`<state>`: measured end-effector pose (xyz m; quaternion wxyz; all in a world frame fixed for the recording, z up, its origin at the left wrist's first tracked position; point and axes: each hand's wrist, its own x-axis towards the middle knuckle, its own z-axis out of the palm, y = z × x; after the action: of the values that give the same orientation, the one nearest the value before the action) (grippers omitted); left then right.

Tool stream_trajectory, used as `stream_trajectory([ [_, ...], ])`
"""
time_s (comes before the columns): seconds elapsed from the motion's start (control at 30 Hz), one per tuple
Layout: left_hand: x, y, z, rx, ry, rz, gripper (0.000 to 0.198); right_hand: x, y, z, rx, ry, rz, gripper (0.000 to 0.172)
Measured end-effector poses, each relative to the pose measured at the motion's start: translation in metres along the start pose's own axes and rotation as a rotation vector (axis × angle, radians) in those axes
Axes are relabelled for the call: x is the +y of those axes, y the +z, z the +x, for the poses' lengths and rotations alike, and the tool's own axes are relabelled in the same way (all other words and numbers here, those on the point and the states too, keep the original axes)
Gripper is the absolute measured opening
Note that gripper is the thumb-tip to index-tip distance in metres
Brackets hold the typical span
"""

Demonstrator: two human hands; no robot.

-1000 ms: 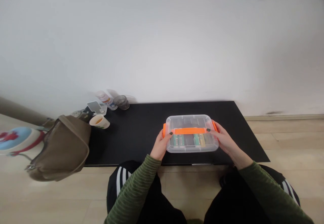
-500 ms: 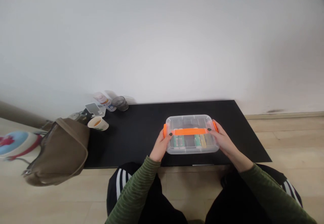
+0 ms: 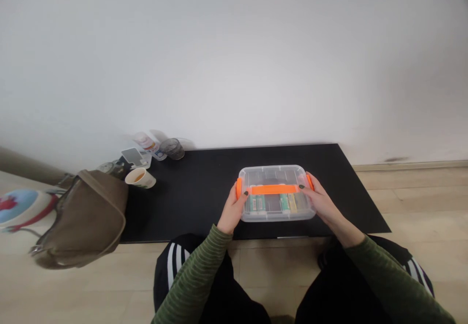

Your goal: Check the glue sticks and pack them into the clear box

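A clear plastic storage box [image 3: 273, 211] with an orange carrying handle [image 3: 273, 190] and orange side latches is at the front of the black table. Its lid is on, and small green and yellow packages [image 3: 288, 202] show through it. Around the box's left end my left hand [image 3: 234, 207] is closed, thumb on the lid near the latch. My right hand [image 3: 321, 202] grips the opposite end, its thumb by the handle's right end. The fingers under the box are hidden. Whether the box rests on the table or is held just over it, I cannot tell.
Left on the black table [image 3: 204, 182] stand a paper cup [image 3: 141, 178] with an amber drink, a dark glass [image 3: 172, 149], a spray bottle [image 3: 149, 144] and a white stand [image 3: 136, 158]. A brown bag [image 3: 87, 216] is at the left end. A white wall [image 3: 256, 70] rises behind.
Both hands keep their grip on the box. The whole view has shifted very slightly; nothing else visibly differs.
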<state>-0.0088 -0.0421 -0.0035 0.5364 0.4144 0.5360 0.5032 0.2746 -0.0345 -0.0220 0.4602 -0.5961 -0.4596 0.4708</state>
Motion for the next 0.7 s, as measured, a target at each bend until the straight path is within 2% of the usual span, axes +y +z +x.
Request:
stream_trajectory([
  [0.1,0.000,0.000,0.000,0.008,0.013,-0.012,0.054,-0.002,-0.001,0.000,0.025,0.047,-0.007,0.067],
  [0.5,-0.008,-0.003,0.002,-0.017,0.013,0.000,0.058,-0.014,0.006,-0.004,0.023,0.026,-0.082,0.072],
  [0.7,-0.005,-0.001,0.003,-0.032,-0.017,-0.030,0.060,-0.014,0.004,-0.009,0.074,0.045,-0.049,0.068],
])
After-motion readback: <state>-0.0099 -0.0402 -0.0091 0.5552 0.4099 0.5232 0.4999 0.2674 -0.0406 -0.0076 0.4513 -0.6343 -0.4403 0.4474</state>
